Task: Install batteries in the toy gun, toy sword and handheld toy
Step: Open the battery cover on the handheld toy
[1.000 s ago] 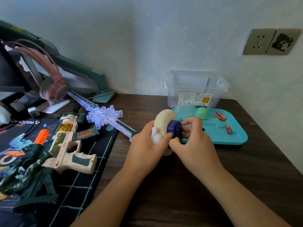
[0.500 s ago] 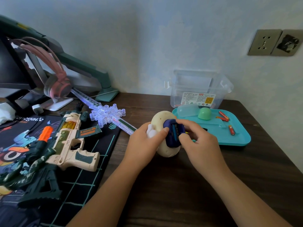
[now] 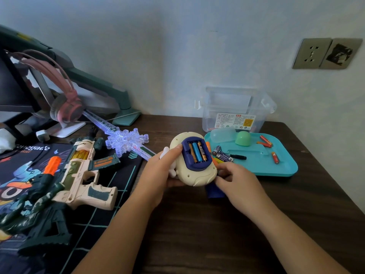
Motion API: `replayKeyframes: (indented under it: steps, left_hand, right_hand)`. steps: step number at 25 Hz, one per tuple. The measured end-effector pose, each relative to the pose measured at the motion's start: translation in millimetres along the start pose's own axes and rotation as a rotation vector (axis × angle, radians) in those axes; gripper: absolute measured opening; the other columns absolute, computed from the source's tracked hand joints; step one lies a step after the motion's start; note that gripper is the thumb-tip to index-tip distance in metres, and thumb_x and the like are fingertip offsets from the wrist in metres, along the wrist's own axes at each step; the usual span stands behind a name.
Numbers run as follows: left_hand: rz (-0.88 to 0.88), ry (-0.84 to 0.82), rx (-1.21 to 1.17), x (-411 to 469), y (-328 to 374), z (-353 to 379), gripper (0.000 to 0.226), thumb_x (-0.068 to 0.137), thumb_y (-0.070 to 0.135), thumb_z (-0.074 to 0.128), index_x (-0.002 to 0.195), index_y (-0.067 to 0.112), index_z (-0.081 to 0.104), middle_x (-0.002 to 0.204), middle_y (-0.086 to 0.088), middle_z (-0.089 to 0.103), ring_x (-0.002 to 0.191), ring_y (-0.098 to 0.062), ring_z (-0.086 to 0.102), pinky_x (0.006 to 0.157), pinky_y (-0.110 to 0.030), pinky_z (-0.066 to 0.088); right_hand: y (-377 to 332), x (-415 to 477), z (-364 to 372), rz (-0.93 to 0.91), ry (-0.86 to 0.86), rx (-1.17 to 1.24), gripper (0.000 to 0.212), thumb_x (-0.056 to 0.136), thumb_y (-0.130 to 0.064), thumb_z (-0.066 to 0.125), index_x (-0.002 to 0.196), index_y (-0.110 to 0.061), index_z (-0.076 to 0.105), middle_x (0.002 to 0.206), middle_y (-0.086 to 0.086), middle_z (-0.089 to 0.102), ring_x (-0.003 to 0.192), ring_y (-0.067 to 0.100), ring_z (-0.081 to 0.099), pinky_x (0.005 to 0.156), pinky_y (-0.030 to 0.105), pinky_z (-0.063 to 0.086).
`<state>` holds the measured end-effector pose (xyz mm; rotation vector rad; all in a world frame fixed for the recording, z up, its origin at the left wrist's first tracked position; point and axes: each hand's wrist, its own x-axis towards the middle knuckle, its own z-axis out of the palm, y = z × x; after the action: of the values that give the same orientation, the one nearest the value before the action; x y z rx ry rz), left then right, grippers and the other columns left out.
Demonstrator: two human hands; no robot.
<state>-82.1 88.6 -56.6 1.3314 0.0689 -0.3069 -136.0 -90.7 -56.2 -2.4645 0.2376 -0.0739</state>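
The left hand [image 3: 158, 173] holds the handheld toy [image 3: 192, 175] just above the worktop [image 3: 197, 230], near the middle. Its grip is curled round the toy's left side, with the thumb on top by the blue slot [image 3: 184, 155]. The toy is cream and lies back side up. The slot is open, and three batteries [image 3: 197, 154] sit in it side by side: a blue one between two gold and black ones.

The right hand [image 3: 237, 182] is at the toy's lower right edge. Its fingers are bent and touch that edge. A blue lid [image 3: 212, 191] peeks out from under them. I cannot tell if this grip pinches the lid or only rests on it.

The gun [image 3: 79, 175] lies on a dark mat [image 3: 122, 182] to the left, well apart from the hands. The sword [image 3: 126, 138] lies behind it, and its handle end points at the left hand.

A teal tray [image 3: 286, 167] sits to the right, just behind the toy. On it are dark loose batteries [image 3: 222, 155], red ones [image 3: 275, 157] and a green egg [image 3: 243, 138]. A clear box [image 3: 235, 113] stands behind the tray by the wall.
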Motion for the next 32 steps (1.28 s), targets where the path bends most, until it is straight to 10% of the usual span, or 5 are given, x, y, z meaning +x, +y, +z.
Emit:
replayKeyframes:
  steps: [3,12,20,27,32]
  left_hand:
    - [-0.009,-0.052,0.009,-2.6,4.2,-2.6,0.044,0.092,0.039,0.061,0.12,0.006,0.064,0.103,-0.017,0.061,0.082,-0.029,0.068,0.069,-0.044,0.06]
    - [-0.103,-0.131,0.19,-6.7,7.7,-0.5,0.047,0.091,0.047,0.058,0.112,0.007,0.069,0.053,-0.003,0.045,0.058,-0.018,0.06,0.062,-0.034,0.055]
    - [0.076,-0.388,-0.19,-11.8,-11.1,16.6,0.07,0.08,0.059,0.065,0.138,0.022,0.056,0.134,-0.016,0.062,0.123,-0.037,0.059,0.1,-0.059,0.047]
    - [-0.039,-0.364,-0.503,-15.4,-18.5,30.7,0.047,0.086,0.032,0.066,0.13,0.016,0.06,0.125,-0.015,0.068,0.115,-0.031,0.066,0.088,-0.05,0.057]
    - [0.013,-0.341,-0.403,-9.7,-22.7,32.5,0.06,0.079,0.036,0.071,0.135,0.019,0.057,0.127,-0.014,0.067,0.116,-0.03,0.066,0.089,-0.046,0.057]
  right_hand:
    - [-8.2,-4.7,-9.1,-0.117,0.216,0.169,0.03,0.101,-0.023,0.04,0.126,-0.034,0.052,0.116,-0.012,0.054,0.105,-0.001,0.047,0.075,0.011,0.038]
    - [-18.4,-7.3,-10.9,0.015,-0.179,0.777,0.056,0.085,-0.051,0.056,0.136,-0.054,0.033,0.101,-0.021,0.062,0.092,0.008,0.066,0.085,0.037,0.057]
    - [-17.7,-4.5,-0.4,0.077,-0.003,1.113,0.058,0.074,-0.038,0.068,0.126,-0.032,0.044,0.111,0.003,0.067,0.096,0.02,0.071,0.077,0.048,0.059]
    - [-23.0,-15.0,-6.8,-0.153,0.376,0.117,0.065,0.079,-0.059,0.057,0.136,-0.035,0.036,0.113,-0.019,0.041,0.1,-0.004,0.042,0.068,0.008,0.038]
    - [-19.5,-12.7,-5.8,-0.323,0.445,0.033,0.05,0.078,-0.045,0.066,0.123,-0.03,0.051,0.117,-0.017,0.048,0.106,-0.006,0.045,0.077,0.004,0.038]
